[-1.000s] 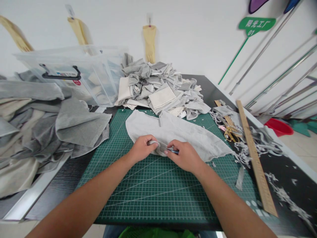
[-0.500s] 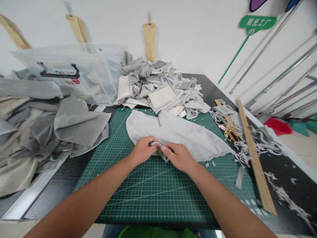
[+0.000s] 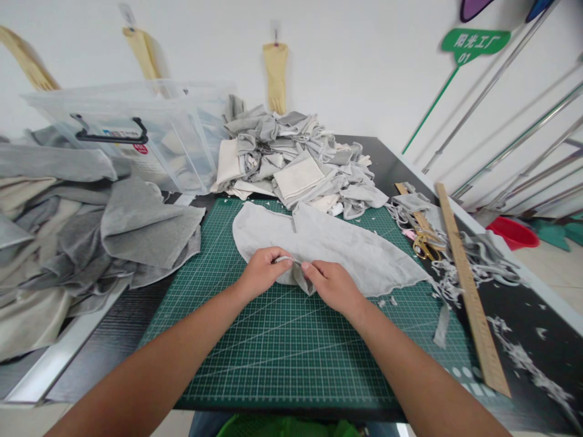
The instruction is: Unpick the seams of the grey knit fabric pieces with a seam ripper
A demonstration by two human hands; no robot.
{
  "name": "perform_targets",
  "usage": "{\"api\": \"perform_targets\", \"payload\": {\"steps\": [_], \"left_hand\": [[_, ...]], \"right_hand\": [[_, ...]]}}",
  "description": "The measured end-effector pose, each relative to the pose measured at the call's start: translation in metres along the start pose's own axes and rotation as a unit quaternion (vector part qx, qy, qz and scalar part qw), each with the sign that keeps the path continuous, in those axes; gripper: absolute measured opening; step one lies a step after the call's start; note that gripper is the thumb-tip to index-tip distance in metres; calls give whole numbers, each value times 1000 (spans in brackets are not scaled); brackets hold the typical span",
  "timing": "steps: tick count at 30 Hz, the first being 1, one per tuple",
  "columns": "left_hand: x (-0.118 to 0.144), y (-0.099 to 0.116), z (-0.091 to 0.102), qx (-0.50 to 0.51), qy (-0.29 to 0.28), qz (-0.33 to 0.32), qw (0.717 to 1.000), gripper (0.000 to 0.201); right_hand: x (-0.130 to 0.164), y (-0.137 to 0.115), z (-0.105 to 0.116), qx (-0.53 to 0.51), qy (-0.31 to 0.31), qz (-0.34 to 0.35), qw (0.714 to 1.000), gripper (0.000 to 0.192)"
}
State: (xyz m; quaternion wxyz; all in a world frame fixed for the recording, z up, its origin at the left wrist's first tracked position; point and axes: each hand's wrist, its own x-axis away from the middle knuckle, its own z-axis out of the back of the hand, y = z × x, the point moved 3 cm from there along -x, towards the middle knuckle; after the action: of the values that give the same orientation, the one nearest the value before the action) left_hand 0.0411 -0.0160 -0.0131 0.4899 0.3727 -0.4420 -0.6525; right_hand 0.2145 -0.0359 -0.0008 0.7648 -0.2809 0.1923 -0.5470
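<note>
A light grey piece of cloth lies spread over the upper part of the green cutting mat. Its near edge is pinched between the thumb and fingers of my left hand. Close beside it, my right hand is closed on the same edge. A small fold of the cloth hangs down between the two hands. Part of the edge is hidden by my fingers.
Behind the mat is a heap of grey and cream cloths. More cloths are piled at the left, before a clear plastic bin. On the right are a wooden ruler, gold-handled scissors and fabric scraps.
My right hand has shifted slightly to the right along the cloth's edge, and the gap between my hands is a little wider. The rest of the cloth lies as before.
</note>
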Motion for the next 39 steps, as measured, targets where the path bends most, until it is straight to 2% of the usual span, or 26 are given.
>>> {"api": "perform_targets", "payload": {"steps": [4,20,39], "left_hand": [[0,0,0,-11,-17,-7,1000,18],[-1,-1,1,-10,-10,5,1000,17],[1,4,0,-43,-36,0,998,18]], "right_hand": [[1,-1,0,11,-2,3,1000,59],[0,-1,0,40,-1,5,999,59],[0,-4,2,50,-11,6,999,59]]}}
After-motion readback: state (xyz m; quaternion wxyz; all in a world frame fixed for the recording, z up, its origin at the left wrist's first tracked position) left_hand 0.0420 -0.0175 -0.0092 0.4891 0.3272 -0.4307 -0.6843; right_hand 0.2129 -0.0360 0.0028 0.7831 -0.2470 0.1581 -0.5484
